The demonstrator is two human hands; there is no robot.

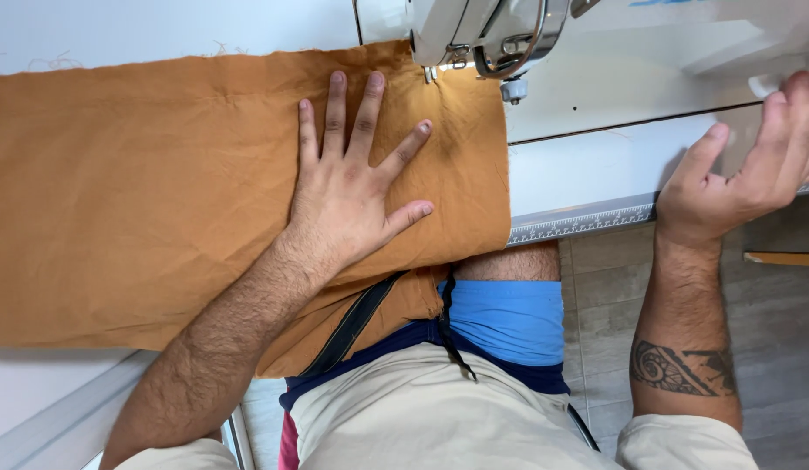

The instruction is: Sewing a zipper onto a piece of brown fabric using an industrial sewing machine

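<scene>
Currently left hand (348, 204) lies flat, fingers spread, on the orange cloth (143, 191) at frame centre, just below the sewing machine's presser foot (432, 73). Right hand (748, 161), open, holds nothing at the table edge (587, 222), upper right. Judgement: keep cloth taut, fingertips clear of the foot.

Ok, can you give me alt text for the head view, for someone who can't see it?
A person's left hand presses flat, fingers spread, on orange-brown cloth lying on a white sewing machine table, with the cloth's top edge at the sewing machine needle. The right hand is raised, open, at the table's right edge, holding nothing.
</scene>
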